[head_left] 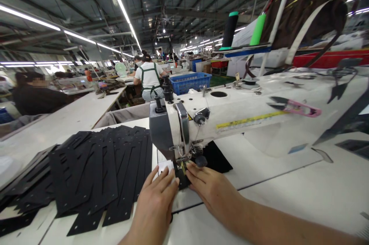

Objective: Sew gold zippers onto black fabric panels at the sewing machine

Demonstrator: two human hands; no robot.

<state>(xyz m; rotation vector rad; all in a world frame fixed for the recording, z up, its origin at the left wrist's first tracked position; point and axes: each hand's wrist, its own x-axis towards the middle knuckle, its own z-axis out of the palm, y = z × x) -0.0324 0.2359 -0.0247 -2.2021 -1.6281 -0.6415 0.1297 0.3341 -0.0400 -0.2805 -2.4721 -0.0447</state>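
A white industrial sewing machine stands in front of me, its needle and presser foot low at its left end. My left hand lies flat with fingers stretched out, pressing a small black piece with a white label against the machine bed. My right hand also lies flat, fingers extended, on the black piece just right of the presser foot. Another black piece lies behind the needle.
Several black cut pieces are fanned out on the white table to my left. Pink thread snips rest on the machine arm. Green and black thread cones stand behind. A blue basket and other seated workers are farther off.
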